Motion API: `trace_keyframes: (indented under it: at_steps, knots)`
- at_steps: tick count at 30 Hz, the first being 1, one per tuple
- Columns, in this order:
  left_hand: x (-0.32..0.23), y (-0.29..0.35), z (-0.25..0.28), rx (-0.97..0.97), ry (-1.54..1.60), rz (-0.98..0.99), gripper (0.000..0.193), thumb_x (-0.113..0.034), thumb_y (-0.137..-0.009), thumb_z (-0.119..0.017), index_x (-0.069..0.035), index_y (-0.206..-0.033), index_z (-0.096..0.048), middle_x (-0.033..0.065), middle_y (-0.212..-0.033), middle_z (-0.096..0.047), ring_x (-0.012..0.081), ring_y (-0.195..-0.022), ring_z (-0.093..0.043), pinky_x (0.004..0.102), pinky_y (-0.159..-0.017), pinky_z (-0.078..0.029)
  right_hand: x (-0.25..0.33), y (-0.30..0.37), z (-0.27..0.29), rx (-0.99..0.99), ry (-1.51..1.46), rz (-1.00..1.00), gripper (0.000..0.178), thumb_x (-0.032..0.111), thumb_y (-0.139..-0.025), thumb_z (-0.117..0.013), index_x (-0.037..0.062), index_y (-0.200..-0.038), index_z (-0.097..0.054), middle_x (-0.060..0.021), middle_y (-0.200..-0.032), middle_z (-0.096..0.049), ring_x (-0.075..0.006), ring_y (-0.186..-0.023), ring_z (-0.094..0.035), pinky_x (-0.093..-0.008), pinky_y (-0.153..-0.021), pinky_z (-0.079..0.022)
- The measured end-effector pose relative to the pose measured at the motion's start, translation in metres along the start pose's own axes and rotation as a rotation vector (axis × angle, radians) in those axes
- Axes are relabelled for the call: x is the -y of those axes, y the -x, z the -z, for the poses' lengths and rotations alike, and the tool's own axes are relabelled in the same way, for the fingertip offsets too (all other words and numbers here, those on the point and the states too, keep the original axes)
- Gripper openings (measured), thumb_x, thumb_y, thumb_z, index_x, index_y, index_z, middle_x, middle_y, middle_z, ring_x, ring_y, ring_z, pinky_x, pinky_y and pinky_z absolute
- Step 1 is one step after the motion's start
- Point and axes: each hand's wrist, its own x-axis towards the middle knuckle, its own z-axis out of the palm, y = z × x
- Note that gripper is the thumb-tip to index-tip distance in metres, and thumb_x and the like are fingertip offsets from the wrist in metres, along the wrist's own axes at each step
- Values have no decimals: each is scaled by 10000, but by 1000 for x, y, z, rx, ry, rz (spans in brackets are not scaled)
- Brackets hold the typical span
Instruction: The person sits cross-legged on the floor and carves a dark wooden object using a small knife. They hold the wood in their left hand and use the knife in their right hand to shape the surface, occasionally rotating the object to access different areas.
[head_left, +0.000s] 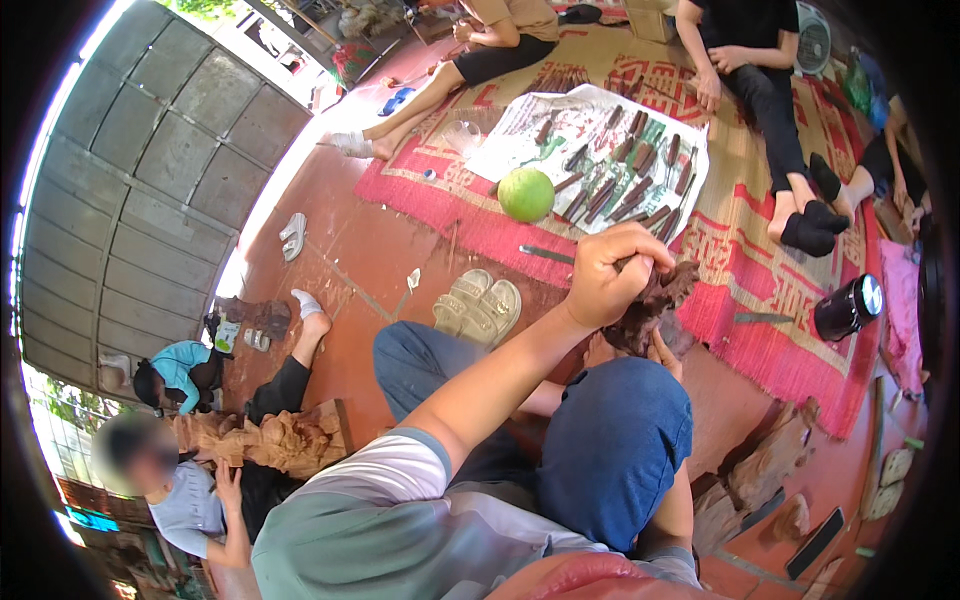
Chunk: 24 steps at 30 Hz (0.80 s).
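My left hand (pixel 615 275) is closed in a fist against the top of a dark brown wood carving (pixel 650 305) with a jagged, cut surface. A dark bit of something shows between its fingers, but what it grips is mostly hidden. Lower down, my right hand (pixel 666 356) comes round my raised knee and holds the carving from beneath. A narrow metal blade (pixel 545 254) extends left from beside my fist; I cannot tell whether it is held or lies behind. Past my hands, several wood-handled carving tools (pixel 630 190) lie on a printed white sheet (pixel 520 125).
A green round fruit (pixel 526 194) sits at the sheet's near edge on a red patterned mat (pixel 440 200). Sandals (pixel 478 308) stand left of my knee. A dark jar (pixel 848 308), wood pieces (pixel 770 455) and a flat blade (pixel 764 318) lie right. Other people sit around.
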Motion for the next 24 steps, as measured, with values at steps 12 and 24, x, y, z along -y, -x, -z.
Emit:
trace_keyframes:
  at_steps: [12,24]
  knots:
    - [19,-1,-4,-7,-14,-80,250,-160,-797,-509,52,-839,-633,131,-806,-631,179,-758,-585,282,-721,-453,-6,3,-4,-118,-29,-35,314,144,-880,-541,177,-1183,-618,-229,-1004,-611,-334,-916,-642,-327,-762,-489]
    - [21,-1,6,-30,33,-35,253,-134,-816,-457,69,-854,-602,181,-875,-618,238,-824,-604,345,-798,-485,17,13,-2,-151,249,64,350,181,-896,-467,253,-1213,-595,-198,-814,-636,-388,-734,-617,-477,-649,-483]
